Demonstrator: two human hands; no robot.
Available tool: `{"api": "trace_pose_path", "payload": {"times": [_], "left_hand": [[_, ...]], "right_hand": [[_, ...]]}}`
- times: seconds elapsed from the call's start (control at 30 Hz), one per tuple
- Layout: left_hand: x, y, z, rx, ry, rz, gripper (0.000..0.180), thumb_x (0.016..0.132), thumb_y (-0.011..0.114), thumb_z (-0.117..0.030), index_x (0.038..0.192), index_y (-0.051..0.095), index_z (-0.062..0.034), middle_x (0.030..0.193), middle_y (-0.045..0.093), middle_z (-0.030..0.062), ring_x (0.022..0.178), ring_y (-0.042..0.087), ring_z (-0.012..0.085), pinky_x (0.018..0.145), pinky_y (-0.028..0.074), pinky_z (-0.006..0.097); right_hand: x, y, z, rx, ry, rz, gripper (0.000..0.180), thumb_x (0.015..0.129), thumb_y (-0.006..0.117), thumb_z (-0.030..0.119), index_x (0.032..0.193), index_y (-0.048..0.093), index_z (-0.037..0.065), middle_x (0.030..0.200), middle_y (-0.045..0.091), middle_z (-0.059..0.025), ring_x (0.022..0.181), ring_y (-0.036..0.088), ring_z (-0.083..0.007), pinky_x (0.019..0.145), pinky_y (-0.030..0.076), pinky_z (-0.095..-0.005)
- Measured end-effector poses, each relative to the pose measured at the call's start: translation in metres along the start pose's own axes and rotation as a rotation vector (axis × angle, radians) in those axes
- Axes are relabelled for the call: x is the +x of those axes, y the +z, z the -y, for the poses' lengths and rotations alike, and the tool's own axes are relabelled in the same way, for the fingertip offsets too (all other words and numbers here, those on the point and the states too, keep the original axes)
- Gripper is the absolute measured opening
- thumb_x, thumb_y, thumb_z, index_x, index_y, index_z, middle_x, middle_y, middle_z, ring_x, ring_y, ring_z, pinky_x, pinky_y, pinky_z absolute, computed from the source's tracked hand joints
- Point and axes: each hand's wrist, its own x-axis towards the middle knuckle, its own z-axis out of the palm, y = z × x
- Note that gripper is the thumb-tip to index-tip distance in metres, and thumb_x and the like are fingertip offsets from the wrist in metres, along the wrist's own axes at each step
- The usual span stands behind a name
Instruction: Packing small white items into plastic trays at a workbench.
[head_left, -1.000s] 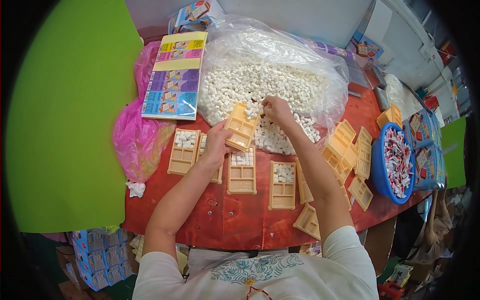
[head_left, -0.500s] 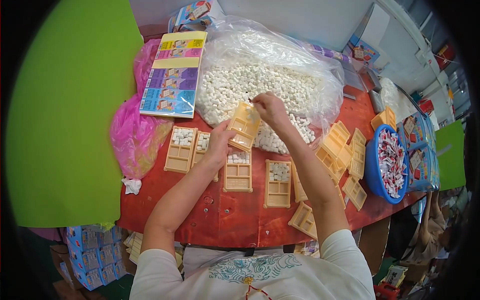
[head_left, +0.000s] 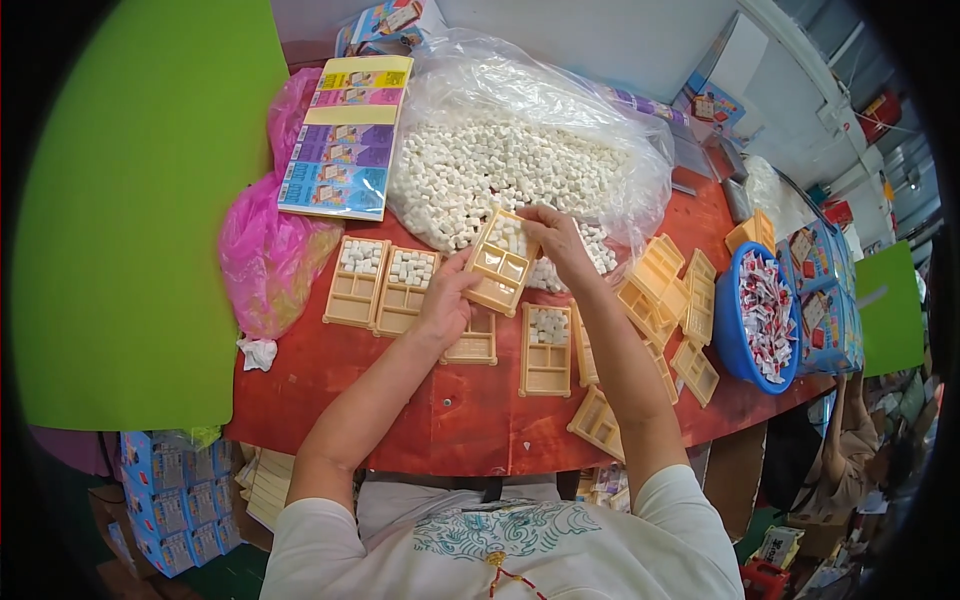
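Note:
My left hand (head_left: pixel 445 298) holds a tan plastic tray (head_left: pixel 497 263) with compartments by its near edge, tilted over the table. My right hand (head_left: pixel 557 240) rests on the tray's far end, fingers pressing small white cubes into its top compartment. Just beyond lies a big clear bag of white cubes (head_left: pixel 520 165), open toward me. Two trays (head_left: pixel 383 281) with filled top compartments lie to the left, and another one (head_left: pixel 546 350) lies to the right of my left hand.
The red table (head_left: pixel 400 410) also carries a stack of tan trays (head_left: pixel 665 295) at right, a blue bowl of wrapped sweets (head_left: pixel 762 318), a pink plastic bag (head_left: pixel 265 250) and a colourful printed card sheet (head_left: pixel 345 135). Blue boxes (head_left: pixel 165 490) stand on the floor at lower left.
The tray in my hands has stayed above the table while my right hand has come down from the cube pile onto the tray's top compartment.

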Motion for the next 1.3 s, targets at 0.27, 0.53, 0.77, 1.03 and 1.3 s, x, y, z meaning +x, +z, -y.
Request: {"api": "trace_pose_path", "payload": {"times": [0.27, 0.53, 0.77, 1.03, 1.3], "left_hand": [[-0.007, -0.007, -0.001, -0.029, -0.063, 0.094, 0.049, 0.087, 0.05, 0.002, 0.136, 0.043, 0.002, 0.12, 0.061, 0.014, 0.106, 0.064, 0.0219, 0.09, 0.055, 0.034], [-0.01, -0.016, -0.009, -0.002, -0.01, -0.047, 0.042, 0.087, 0.049, 0.004, 0.128, 0.047, 0.0028, 0.115, 0.062, 0.0148, 0.103, 0.064, 0.0223, 0.091, 0.054, 0.035], [-0.001, -0.031, -0.016, 0.023, 0.035, -0.093, 0.042, 0.086, 0.05, 0.006, 0.127, 0.046, 0.0046, 0.114, 0.062, 0.0154, 0.102, 0.064, 0.0214, 0.09, 0.054, 0.035], [0.0, -0.025, -0.008, -0.007, 0.03, -0.06, 0.042, 0.084, 0.048, 0.007, 0.126, 0.047, 0.0033, 0.112, 0.062, 0.0148, 0.098, 0.065, 0.0215, 0.088, 0.055, 0.035], [-0.035, -0.012, 0.003, 0.02, 0.055, -0.071, 0.046, 0.083, 0.048, 0.007, 0.129, 0.047, 0.0017, 0.113, 0.062, 0.0135, 0.1, 0.065, 0.0205, 0.088, 0.054, 0.033]], "right_hand": [[-0.009, 0.012, -0.009, 0.15, 0.003, 0.171, 0.024, 0.089, 0.058, 0.016, 0.102, 0.068, -0.002, 0.085, 0.064, -0.0008, 0.074, 0.056, -0.0078, 0.064, 0.045, -0.0237], [0.065, 0.022, -0.044, -0.598, -0.4, -0.128, 0.026, 0.088, 0.056, 0.022, 0.108, 0.068, 0.01, 0.1, 0.062, -0.0193, 0.087, 0.063, -0.0364, 0.076, 0.051, -0.0431], [0.097, 0.024, -0.042, -0.784, -0.476, -0.138, 0.016, 0.085, 0.059, 0.013, 0.093, 0.066, 0.001, 0.086, 0.066, -0.0192, 0.081, 0.064, -0.0355, 0.072, 0.051, -0.0417], [0.003, 0.034, 0.004, -0.648, -0.732, 0.06, 0.018, 0.084, 0.065, 0.01, 0.1, 0.068, 0.003, 0.085, 0.062, -0.0142, 0.076, 0.063, -0.027, 0.066, 0.049, -0.0369], [-0.049, 0.027, 0.012, -0.586, -0.602, 0.09, 0.02, 0.086, 0.064, 0.004, 0.106, 0.067, 0.004, 0.091, 0.06, -0.0113, 0.078, 0.063, -0.0253, 0.067, 0.049, -0.0339]]}}
